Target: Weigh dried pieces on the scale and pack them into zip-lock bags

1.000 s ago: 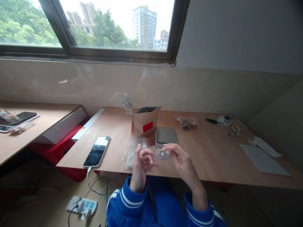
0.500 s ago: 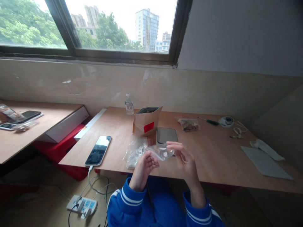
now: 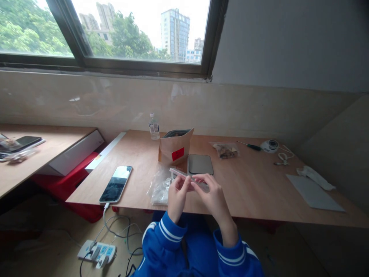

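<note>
Both hands meet over the table's front edge and pinch a clear zip bag (image 3: 178,172). My left hand (image 3: 178,196) has thumb and fingers closed on the bag's upper edge. My right hand (image 3: 211,196) pinches the same edge from the other side, its fingertips close to the left ones. Much of the bag is hidden behind the hands. A pile of clear plastic bags (image 3: 159,190) lies just left of my left hand. Behind the hands sits a flat scale (image 3: 200,164). A brown paper pouch (image 3: 170,148) with a red label stands open beside it.
A phone (image 3: 115,184) on a charging cable lies at left, above a power strip (image 3: 97,252) on the floor. A water bottle (image 3: 153,129) stands behind. Rightward lie a filled clear bag (image 3: 227,150), a screwdriver (image 3: 253,147), a white camera (image 3: 270,146) and a grey sheet (image 3: 314,194).
My hands have come together, my right hand moving left toward the other. Both now pinch the bag's edge, which was spread between them before. The view has shifted slightly.
</note>
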A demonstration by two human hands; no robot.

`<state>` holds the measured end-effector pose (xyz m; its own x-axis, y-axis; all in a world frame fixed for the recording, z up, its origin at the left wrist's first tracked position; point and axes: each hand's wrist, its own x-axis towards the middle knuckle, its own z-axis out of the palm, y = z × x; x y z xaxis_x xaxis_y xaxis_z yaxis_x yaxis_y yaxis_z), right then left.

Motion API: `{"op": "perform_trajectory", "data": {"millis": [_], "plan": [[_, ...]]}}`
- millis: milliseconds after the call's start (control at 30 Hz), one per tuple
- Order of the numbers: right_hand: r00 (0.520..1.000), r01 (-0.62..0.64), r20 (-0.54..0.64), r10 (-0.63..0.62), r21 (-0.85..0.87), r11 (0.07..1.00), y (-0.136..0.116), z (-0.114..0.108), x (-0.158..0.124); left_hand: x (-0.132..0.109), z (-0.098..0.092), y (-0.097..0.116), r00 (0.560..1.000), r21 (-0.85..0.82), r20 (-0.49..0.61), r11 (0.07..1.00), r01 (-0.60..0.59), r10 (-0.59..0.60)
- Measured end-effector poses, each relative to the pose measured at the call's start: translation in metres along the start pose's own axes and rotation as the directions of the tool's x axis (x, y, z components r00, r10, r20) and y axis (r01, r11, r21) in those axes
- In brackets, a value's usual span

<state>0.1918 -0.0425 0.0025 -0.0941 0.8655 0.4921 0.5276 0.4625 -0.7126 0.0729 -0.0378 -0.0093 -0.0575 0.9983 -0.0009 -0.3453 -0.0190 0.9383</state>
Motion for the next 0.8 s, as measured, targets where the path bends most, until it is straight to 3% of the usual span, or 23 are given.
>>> {"op": "perform_trajectory", "data": {"millis": [233, 433, 533, 600, 700, 800], "plan": [[0.997, -0.062, -0.035, 0.063, 0.048, 0.997, 0.007, 0.003, 0.000, 0.005, -0.003, -0.006, 0.993, 0.201, -0.029, 0.974, -0.104, 0.113], [0.998, -0.040, -0.056, 0.040, 0.004, 0.999, 0.009, 0.008, -0.001, 0.007, -0.010, -0.010, 0.992, 0.225, 0.044, 0.966, -0.123, 0.116], [0.992, -0.031, -0.127, 0.018, -0.098, 0.995, 0.017, 0.010, 0.001, 0.006, -0.012, -0.002, 0.986, 0.258, 0.128, 0.956, -0.141, 0.111], [0.970, -0.080, -0.236, 0.048, -0.130, 0.988, 0.027, 0.007, 0.004, 0.003, -0.014, 0.003, 0.976, 0.280, 0.195, 0.948, -0.154, 0.101], [0.890, -0.186, -0.432, 0.149, -0.046, 0.981, 0.042, -0.003, 0.014, 0.000, -0.018, 0.008, 0.972, 0.309, 0.219, 0.939, -0.151, 0.084], [0.855, -0.200, -0.469, 0.221, 0.096, 0.975, 0.044, -0.015, 0.027, 0.005, -0.024, 0.007, 0.973, 0.296, 0.215, 0.944, -0.149, 0.086]]}}
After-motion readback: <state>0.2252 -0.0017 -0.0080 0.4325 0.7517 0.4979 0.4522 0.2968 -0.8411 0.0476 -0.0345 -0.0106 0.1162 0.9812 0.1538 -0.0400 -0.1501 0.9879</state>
